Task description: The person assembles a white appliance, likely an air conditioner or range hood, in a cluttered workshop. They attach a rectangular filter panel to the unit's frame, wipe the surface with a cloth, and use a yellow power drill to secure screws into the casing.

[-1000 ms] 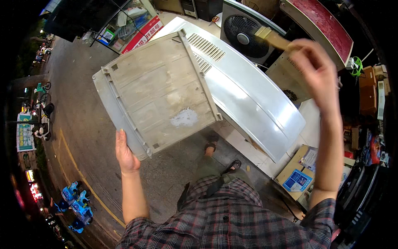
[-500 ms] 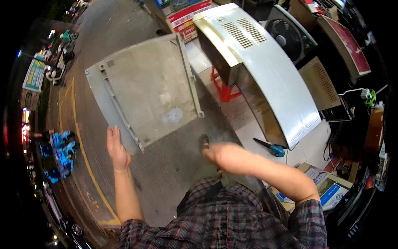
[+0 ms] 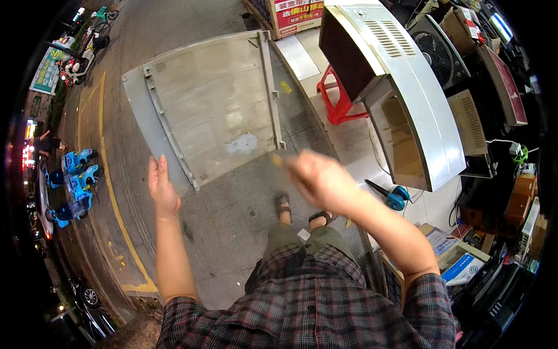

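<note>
A large grey-beige panel (image 3: 212, 104) with raised ribbed rails, dull stains and a whitish patch is tilted in front of me. At its lower left corner my left hand (image 3: 164, 189) grips the edge, fingers pointing up along it. My right hand (image 3: 322, 180) is closed and smeared by motion, just off the panel's lower right corner. A small yellowish tip pokes out from it toward the panel; what the object is, I cannot make out.
At right stands a white curved appliance casing (image 3: 427, 110) with vent slots, a red plastic stool (image 3: 337, 107) beside it. A blue blower (image 3: 395, 198) lies on the tiles near a cardboard box (image 3: 459, 259). Blue scooters (image 3: 81, 186) are parked left, past a yellow road line (image 3: 107, 174).
My right hand has risen and shifted slightly right, and the yellowish tip now shows. The view has shifted, bringing my feet into sight. My left hand stays on the panel.
</note>
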The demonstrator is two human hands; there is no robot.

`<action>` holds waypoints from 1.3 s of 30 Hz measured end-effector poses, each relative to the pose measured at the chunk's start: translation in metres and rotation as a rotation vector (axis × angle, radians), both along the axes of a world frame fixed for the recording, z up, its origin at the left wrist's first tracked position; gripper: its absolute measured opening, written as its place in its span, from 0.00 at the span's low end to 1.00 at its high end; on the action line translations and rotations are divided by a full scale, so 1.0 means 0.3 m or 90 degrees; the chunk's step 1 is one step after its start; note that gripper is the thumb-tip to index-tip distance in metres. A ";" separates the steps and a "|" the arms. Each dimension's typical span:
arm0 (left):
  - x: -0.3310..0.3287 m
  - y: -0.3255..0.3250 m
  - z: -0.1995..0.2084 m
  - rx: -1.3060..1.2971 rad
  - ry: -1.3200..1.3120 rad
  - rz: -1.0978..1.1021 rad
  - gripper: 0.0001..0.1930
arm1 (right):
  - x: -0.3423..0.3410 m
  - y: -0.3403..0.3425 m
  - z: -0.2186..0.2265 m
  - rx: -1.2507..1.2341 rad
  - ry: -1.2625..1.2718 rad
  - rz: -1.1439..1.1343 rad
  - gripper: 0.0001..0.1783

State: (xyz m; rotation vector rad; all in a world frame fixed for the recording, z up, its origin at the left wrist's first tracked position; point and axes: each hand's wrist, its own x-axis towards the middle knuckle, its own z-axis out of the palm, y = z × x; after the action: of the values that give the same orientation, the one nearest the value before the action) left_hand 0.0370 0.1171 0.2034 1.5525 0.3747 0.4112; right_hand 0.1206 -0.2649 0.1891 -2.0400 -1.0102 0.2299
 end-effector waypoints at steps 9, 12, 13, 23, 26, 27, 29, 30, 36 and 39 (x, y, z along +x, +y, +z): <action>-0.048 0.038 -0.082 0.000 0.065 0.093 0.20 | -0.155 0.260 0.030 0.124 0.140 0.194 0.15; -0.060 0.036 -0.080 -0.033 0.077 0.049 0.19 | -0.024 0.244 -0.059 0.104 0.048 -0.101 0.16; -0.070 0.048 -0.075 -0.042 0.061 0.023 0.19 | 0.030 0.224 -0.067 0.048 -0.030 -0.221 0.16; -0.142 0.073 -0.154 -0.103 0.086 -0.039 0.15 | 0.111 0.382 0.066 0.127 -0.002 -0.209 0.14; -0.174 0.076 -0.193 -0.095 0.103 -0.084 0.15 | 0.139 0.466 0.119 0.186 -0.061 -0.060 0.13; -0.180 0.069 -0.195 -0.105 0.110 -0.100 0.15 | 0.167 0.490 0.138 0.168 -0.086 -0.146 0.14; -0.175 0.055 -0.198 -0.108 0.125 -0.113 0.15 | 0.192 0.523 0.125 0.226 -0.056 -0.199 0.14; -0.171 0.049 -0.201 -0.102 0.132 -0.102 0.15 | 0.162 0.505 0.113 0.160 -0.032 -0.125 0.14; -0.173 0.075 -0.265 -0.133 0.175 -0.054 0.17 | 0.089 0.413 0.082 0.082 0.165 0.002 0.15; -0.109 0.092 -0.270 -0.162 0.181 -0.124 0.18 | 0.168 0.502 -0.004 0.188 -0.007 -0.220 0.14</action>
State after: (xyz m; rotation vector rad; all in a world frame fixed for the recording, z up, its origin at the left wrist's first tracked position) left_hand 0.0043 0.1445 0.1224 1.3837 0.4715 -0.0120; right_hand 0.1709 -0.1143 0.1879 -1.9043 -0.6377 -0.1067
